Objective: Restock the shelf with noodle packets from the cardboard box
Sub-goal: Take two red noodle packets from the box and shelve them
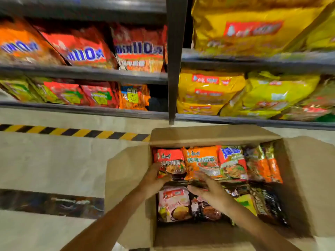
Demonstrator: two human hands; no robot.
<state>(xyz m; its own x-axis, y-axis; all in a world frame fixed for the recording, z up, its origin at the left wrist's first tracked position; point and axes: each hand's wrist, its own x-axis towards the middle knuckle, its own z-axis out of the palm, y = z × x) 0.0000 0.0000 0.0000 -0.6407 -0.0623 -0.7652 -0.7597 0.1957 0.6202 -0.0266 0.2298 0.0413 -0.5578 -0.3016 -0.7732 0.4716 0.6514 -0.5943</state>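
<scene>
An open brown cardboard box (297, 178) sits on the pale floor in front of a dark metal shelf (176, 60), its flaps folded outward and its inside packed with noodle packets standing in rows. Both bare hands reach down into the box at its left half. The left hand (154, 180) lies against the left edge of a red noodle packet with a bowl picture (169, 163), its fingers curled round the packet's lower side. The right hand (208, 190) sits just beside it, fingers spread and bent over the bottom edge of an orange noodle packet with green lettering (202, 161), thumb pointing left toward the other hand; motion blur makes it unclear how firmly either hand grips. Nearer the person, under the wrists, stands a pink noodle packet (173, 203), with dark and yellow packets to its right. The shelf carries red and orange multipacks (81, 49) on its left bays and large yellow multipacks (208, 93) on its right bays. A strip of yellow-and-black hazard tape (72, 132) runs along the floor below the left bay.
</scene>
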